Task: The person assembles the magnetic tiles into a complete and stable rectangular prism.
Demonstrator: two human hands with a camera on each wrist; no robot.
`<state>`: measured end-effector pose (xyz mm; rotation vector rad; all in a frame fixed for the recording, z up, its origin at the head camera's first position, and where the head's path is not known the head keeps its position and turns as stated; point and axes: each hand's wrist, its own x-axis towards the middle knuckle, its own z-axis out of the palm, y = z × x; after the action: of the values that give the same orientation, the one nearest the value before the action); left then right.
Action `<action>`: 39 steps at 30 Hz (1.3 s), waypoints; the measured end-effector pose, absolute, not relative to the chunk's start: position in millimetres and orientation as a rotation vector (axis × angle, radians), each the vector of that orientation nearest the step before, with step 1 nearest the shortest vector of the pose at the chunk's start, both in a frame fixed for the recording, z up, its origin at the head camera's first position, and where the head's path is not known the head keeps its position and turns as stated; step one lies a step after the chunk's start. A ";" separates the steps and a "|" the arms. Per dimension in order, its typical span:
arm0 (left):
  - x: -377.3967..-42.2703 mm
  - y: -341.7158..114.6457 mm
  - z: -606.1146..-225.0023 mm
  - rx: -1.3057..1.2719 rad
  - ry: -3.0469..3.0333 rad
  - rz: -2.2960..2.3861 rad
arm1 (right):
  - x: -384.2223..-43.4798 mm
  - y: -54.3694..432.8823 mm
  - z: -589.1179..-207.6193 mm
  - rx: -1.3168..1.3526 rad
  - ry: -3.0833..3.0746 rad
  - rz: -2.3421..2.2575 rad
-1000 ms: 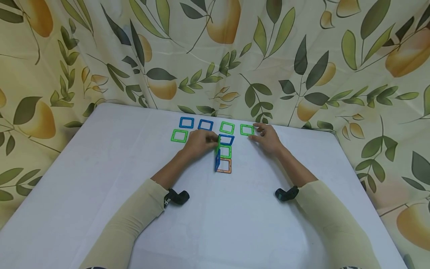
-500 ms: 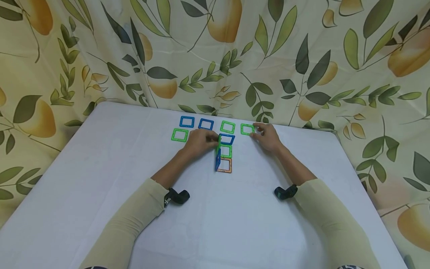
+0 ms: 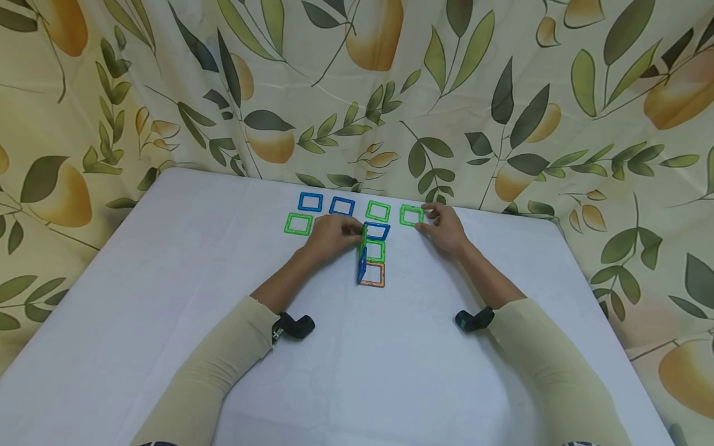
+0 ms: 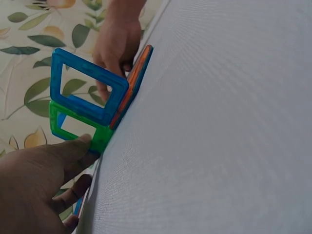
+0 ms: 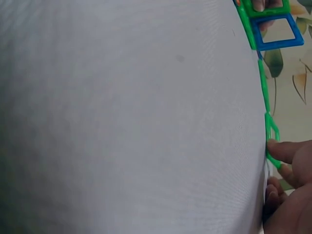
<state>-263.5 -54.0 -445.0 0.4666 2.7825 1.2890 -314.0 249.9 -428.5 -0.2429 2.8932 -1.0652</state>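
Little has visibly moved since a second ago: on the table (image 3: 424,371), the hands sit apart, the left hand (image 3: 330,236) pinching the upright green tile (image 4: 101,139) along the flat column (image 3: 375,261), the right hand (image 3: 444,228) pinching the back row's rightmost green tile (image 3: 401,215).

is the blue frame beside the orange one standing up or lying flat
Standing up: the blue frame rises from the table in the left wrist view and appears nearly edge-on in the head view.
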 end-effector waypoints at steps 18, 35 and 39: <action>-261.5 -55.9 -443.5 0.498 2.795 1.315 | -307.1 245.9 -428.4 -0.217 2.864 -1.345; -260.5 -54.8 -441.8 0.490 2.792 1.306 | -305.7 247.4 -428.7 -0.231 2.926 -1.282; -260.5 -55.1 -442.4 0.491 2.794 1.311 | -303.8 246.9 -428.1 -0.219 2.926 -1.279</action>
<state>-260.5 -55.1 -442.4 0.4907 2.7937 1.3109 -303.8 246.9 -428.1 -0.2193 2.9263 -1.2793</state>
